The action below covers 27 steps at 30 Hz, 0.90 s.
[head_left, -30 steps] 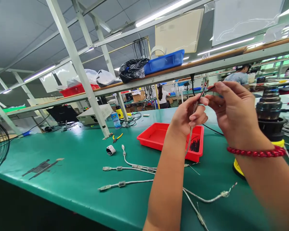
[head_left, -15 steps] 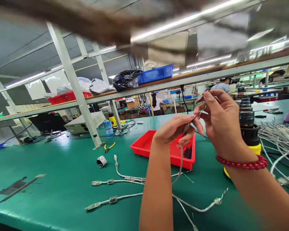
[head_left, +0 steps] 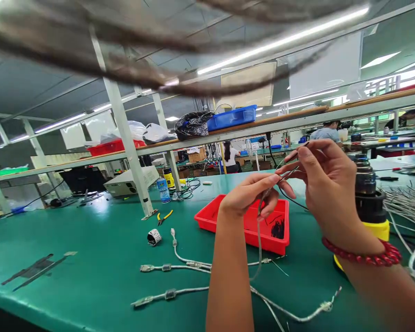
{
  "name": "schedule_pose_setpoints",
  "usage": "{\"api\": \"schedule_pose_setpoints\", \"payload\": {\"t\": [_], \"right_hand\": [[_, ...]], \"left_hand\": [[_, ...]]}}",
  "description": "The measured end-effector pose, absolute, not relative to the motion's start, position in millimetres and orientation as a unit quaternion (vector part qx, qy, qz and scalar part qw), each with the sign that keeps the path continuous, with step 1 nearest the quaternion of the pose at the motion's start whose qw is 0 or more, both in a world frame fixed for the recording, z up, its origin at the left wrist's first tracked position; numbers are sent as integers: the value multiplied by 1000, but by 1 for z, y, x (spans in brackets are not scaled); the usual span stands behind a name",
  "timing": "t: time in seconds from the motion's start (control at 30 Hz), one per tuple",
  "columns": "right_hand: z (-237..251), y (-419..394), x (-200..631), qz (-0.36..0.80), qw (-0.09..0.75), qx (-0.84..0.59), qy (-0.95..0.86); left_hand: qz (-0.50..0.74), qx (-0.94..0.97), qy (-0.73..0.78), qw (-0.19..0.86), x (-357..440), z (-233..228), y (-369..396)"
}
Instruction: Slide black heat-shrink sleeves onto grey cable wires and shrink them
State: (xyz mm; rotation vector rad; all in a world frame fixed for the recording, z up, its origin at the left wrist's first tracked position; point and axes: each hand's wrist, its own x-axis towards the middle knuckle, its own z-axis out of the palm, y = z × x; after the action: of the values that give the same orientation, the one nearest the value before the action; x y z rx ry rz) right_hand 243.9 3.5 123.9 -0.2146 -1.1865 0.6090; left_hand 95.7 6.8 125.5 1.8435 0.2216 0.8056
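My left hand (head_left: 251,193) is closed around the upper end of a thin grey cable (head_left: 259,244), which hangs down to the table. Fine wires come out of that end toward my right hand (head_left: 327,180), whose thumb and forefinger pinch a small dark piece beside the wire tips. What exactly lies between those fingertips is too small to tell. Behind and below both hands stands a red tray (head_left: 224,229) with short black pieces (head_left: 278,228) in it. Several clear-jacketed USB cables (head_left: 190,291) lie across the table, partly hidden by my left forearm.
A yellow and black heat gun (head_left: 371,203) stands beside my right wrist. Loose white cables (head_left: 408,207) pile up at the right. Yellow-handled pliers (head_left: 165,216), a label roll (head_left: 154,237) and a blue can (head_left: 163,190) are left of the tray. A shelf post (head_left: 129,138) rises behind.
The view has shifted, so the scene sits lower and a little to the right. Both hands stay close together on the wire ends, with the right fingers slightly shifted.
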Motion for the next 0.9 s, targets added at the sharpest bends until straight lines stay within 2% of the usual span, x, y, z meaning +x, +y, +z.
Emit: {"api": "schedule_pose_setpoints", "payload": {"t": [0.67, 0.9], "right_hand": [[126, 4, 246, 276, 801, -145, -511], [126, 0, 246, 304, 781, -141, -527]], "left_hand": [[313, 758, 43, 571, 104, 117, 22], [311, 753, 59, 576, 101, 120, 20]]}}
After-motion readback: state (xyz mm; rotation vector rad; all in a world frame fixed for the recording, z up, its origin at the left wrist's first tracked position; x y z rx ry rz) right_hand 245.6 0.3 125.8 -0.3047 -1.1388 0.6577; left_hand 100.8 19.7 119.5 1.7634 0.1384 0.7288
